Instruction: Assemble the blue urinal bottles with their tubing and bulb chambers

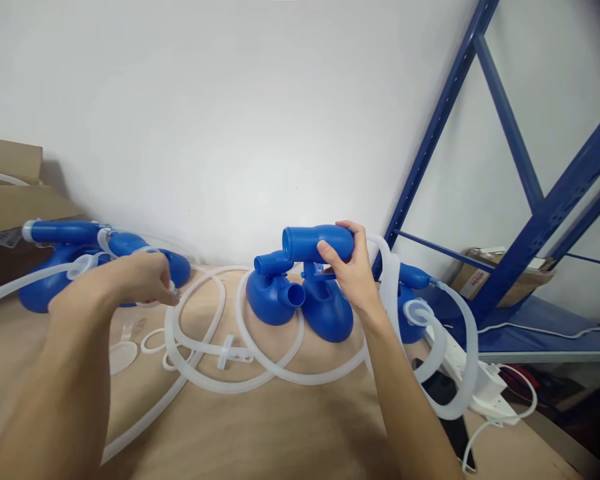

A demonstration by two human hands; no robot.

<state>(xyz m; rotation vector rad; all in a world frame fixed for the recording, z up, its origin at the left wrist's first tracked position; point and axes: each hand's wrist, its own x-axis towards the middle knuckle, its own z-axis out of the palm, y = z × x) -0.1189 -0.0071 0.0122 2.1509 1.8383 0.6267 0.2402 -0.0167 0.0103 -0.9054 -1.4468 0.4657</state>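
Observation:
My right hand [353, 260] wraps round the thick upper tube of a blue plastic bottle [329, 313], whose open mouth faces left. A second blue bottle [270, 300] stands just left of it, with its side spout open. My left hand [147, 277] is closed, with a small translucent piece [173, 289] showing at the fingertips; its full shape is hidden. Behind that hand are other blue bottles [63, 233] with translucent caps and hoses fitted. A long translucent hose [305, 379] lies in loops between my hands.
At the right stand another blue bottle with a hose [467, 373], a dark phone [443, 393] and a white power strip [495, 403]. A blue metal rack [510, 120] rises behind. Translucent rings [153, 341] and a flat disc [123, 358] lie left; a cardboard box [10, 160] is behind.

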